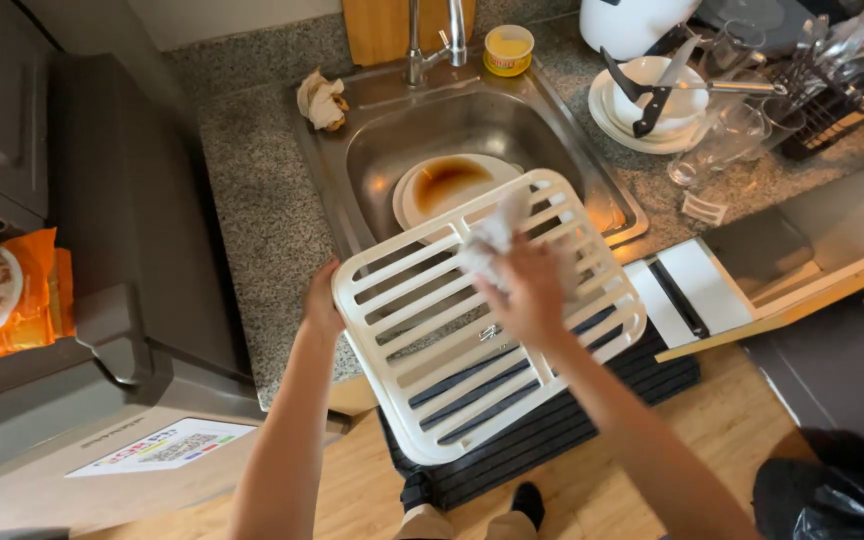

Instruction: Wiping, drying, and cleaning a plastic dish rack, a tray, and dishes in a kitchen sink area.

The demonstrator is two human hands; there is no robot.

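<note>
- A white slatted rack [472, 330] is held tilted over the front edge of the sink [377, 150].
- The left hand [320, 300] grips the rack's left rim.
- The right hand [532, 290] presses a white cloth [492, 235] onto the slats.
- A stained plate [447, 180] lies in the sink.
- The granite tabletop [252, 200] carries stacked dishes [652, 105] and a crumpled rag [320, 100].

Soft, even indoor light; mild glare on the steel sink [382, 150]. Left of it, edges darken and bend, perhaps from a wide lens.
</note>
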